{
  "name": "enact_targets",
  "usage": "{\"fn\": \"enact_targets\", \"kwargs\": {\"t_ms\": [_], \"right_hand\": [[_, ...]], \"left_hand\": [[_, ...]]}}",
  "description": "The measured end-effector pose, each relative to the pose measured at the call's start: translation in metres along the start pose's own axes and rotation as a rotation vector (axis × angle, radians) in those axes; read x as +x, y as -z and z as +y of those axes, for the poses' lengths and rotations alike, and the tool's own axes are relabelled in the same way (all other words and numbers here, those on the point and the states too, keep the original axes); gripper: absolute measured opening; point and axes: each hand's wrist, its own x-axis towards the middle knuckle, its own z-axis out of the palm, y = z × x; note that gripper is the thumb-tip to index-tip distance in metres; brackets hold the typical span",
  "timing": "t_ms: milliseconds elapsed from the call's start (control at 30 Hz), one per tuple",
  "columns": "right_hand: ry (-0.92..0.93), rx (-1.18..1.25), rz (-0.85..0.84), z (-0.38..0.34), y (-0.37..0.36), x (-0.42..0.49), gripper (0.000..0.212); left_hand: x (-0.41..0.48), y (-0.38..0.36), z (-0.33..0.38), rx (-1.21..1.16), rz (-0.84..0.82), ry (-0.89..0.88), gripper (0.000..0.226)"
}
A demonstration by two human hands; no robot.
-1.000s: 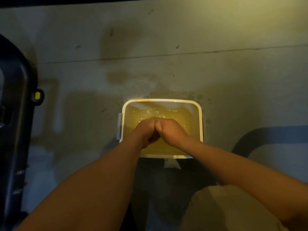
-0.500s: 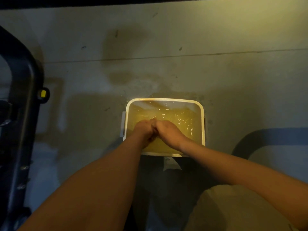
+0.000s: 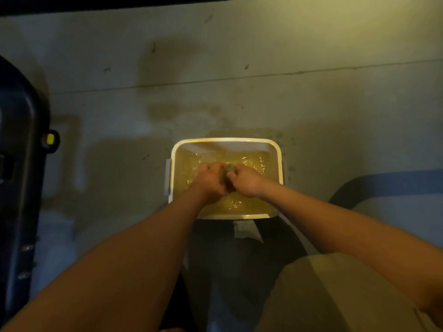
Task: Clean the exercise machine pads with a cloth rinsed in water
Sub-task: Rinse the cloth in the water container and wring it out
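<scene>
Cloth: a small grey wad, the cloth (image 3: 229, 169) shows only as a lump between the two fists, at the water surface near the middle of the tub; most of it is hidden inside the hands.
Left hand: the left hand (image 3: 210, 180) has its fingers curled round the left end of the cloth, with the knuckles turned up.
Right hand: the right hand (image 3: 247, 180) is curled in the same way round the right end; its fingertips are not visible, so how deep the pinch goes cannot be told.
Key relation: the cloth lies between the hands, to the right of the left fist and to the left of the right fist; the fists almost touch, and both are equally near to it.
Long axis: it seems to run left to right, from fist to fist, so a wringing twist would turn about this line.
Tub: the white tub (image 3: 225, 140) stands on the grey floor (image 3: 311, 104), just beyond the knees.
Water: the yellowish water (image 3: 242, 203) is rippled around the hands.
Step in hand: probably rinsing or squeezing the cloth; the wiping is not yet begun.
Machine: a dark frame (image 3: 22, 168) with a yellow knob (image 3: 50, 139) stands at the left edge, well apart from the tub; no pad can be made out.
</scene>
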Motion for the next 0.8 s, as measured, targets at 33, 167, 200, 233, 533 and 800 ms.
{"fn": "enact_targets", "kwargs": {"t_ms": [33,167,200,233,533,800], "right_hand": [[0.059,0.087,-0.057,-0.006,0.004,-0.009,0.034],[0.035,0.627,-0.067,-0.005,0.017,-0.014,0.042],[0.0,0.698,-0.042,-0.003,0.019,-0.013,0.039],[-0.054,0.71,-0.004,-0.001,0.02,-0.01,0.037],[-0.199,0.782,-0.17,0.006,0.0,-0.005,0.042],[-0.094,0.882,-0.155,0.004,0.018,-0.004,0.01]], "left_hand": [[0.0,-0.002,-0.003,0.041,-0.03,-0.052,0.074],[-0.004,0.007,-0.002,-0.213,0.072,-0.029,0.014],[-0.007,0.013,0.001,-0.299,0.089,-0.005,0.005],[-0.009,0.017,0.004,-0.397,0.103,0.004,0.005],[-0.01,0.018,-0.006,-1.135,0.005,0.195,0.048],[-0.013,0.011,-0.007,-0.267,0.008,-0.131,0.067]]}}
